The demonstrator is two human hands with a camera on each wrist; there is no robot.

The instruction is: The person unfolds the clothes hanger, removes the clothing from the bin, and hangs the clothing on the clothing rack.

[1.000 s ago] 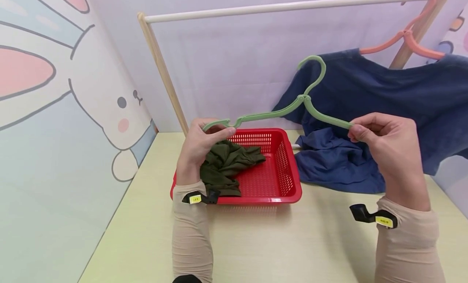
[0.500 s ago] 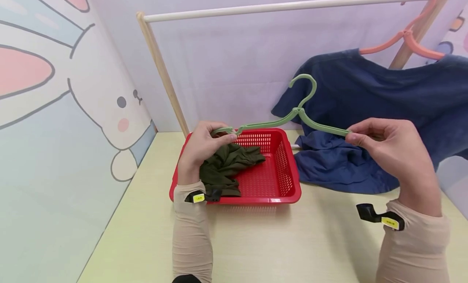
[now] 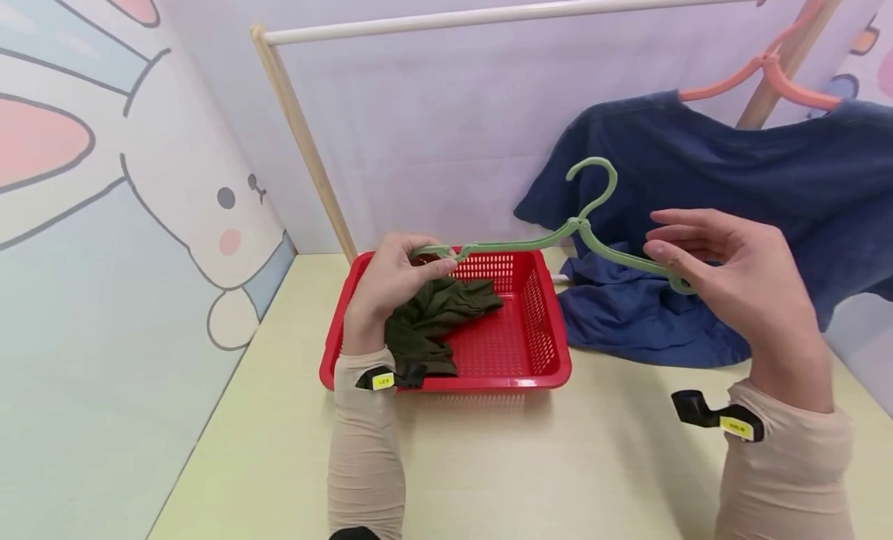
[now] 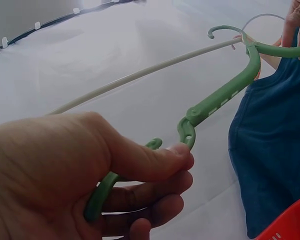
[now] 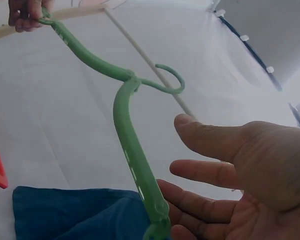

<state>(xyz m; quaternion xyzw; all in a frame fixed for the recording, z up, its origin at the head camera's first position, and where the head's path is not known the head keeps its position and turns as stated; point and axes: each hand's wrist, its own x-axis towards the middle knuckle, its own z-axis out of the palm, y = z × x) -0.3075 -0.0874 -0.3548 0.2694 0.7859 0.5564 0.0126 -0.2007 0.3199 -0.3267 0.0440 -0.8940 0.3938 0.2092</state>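
One green hanger [image 3: 580, 224] between left fingers [image 4: 170, 187], right fingers [image 5: 202, 172] wide, one red basket [image 3: 502, 382] nearby

No words or numbers can be read, as the left yellow label [image 3: 383, 381] on the left black strap [image 3: 413, 375] at the left sleeve [image 3: 366, 455] and the right yellow label [image 3: 736, 427] on the right black strap [image 3: 691, 408] at the right sleeve [image 3: 788, 470] both have dark marks too small and blurry to make out.
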